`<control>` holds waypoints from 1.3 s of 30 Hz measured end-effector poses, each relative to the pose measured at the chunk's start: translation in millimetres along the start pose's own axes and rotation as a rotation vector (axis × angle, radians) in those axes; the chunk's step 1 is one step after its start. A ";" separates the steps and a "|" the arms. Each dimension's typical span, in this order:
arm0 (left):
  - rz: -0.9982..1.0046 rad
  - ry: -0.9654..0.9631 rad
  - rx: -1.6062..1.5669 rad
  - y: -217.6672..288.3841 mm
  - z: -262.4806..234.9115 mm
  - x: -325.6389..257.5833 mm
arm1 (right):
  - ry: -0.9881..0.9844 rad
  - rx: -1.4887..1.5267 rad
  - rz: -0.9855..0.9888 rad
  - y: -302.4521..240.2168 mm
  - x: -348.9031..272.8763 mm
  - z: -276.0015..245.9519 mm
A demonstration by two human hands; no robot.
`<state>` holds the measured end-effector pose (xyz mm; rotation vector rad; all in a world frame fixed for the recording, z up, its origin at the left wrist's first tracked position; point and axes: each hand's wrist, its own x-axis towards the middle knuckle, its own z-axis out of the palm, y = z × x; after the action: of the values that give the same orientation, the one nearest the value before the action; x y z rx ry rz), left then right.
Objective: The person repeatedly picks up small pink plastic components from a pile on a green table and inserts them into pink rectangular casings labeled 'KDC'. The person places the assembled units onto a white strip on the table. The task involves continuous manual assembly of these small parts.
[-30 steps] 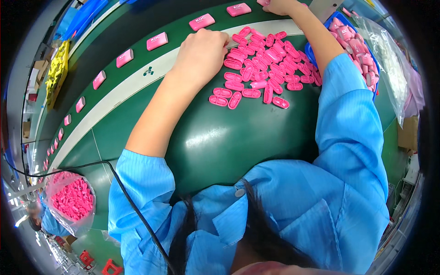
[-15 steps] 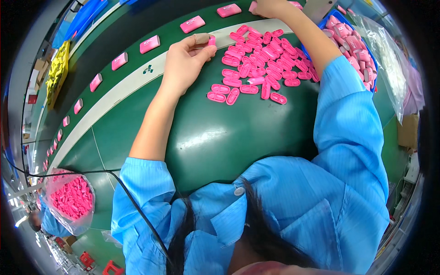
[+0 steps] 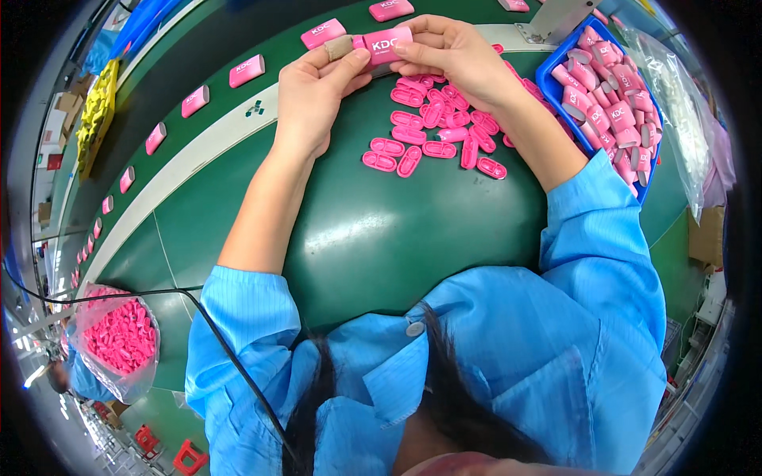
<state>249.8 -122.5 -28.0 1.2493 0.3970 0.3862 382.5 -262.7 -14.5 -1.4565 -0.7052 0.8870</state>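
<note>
The pink shell (image 3: 385, 46) is near the pale strip (image 3: 198, 151), gripped at its right end by the right hand (image 3: 463, 65), while the left hand (image 3: 313, 91) pinches a pink insert (image 3: 359, 41) at its left end; it seems light, stiff, smooth, best held by its edges.

White capital letters (image 3: 385, 44) stand on the held pink case (image 3: 388, 48), a smaller line beneath too fine to read. Similar white lettering (image 3: 323, 33) marks nearer row cases (image 3: 246, 71) on the green belt (image 3: 283, 52) and several bin cases (image 3: 620, 116).
</note>
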 end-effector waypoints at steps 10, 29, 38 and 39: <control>0.142 0.001 0.229 1.2 2.2 -3.7 | 0.018 -0.043 -0.094 0.6 -4.3 1.4; 0.763 -0.053 0.993 -4.6 14.5 -1.8 | 0.206 -0.377 -0.156 5.6 48.3 -56.7; 0.669 -0.207 1.067 -2.2 43.9 -31.4 | 0.425 -1.126 -0.217 4.7 72.6 -125.2; 0.680 -0.213 1.102 -2.9 44.6 -33.3 | 0.412 -1.216 -0.171 -9.4 70.3 -121.3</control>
<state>242.9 -176.7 -16.2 2.4935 -0.0611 0.6312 523.0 -266.3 -15.9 -2.4773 -1.0937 -0.0995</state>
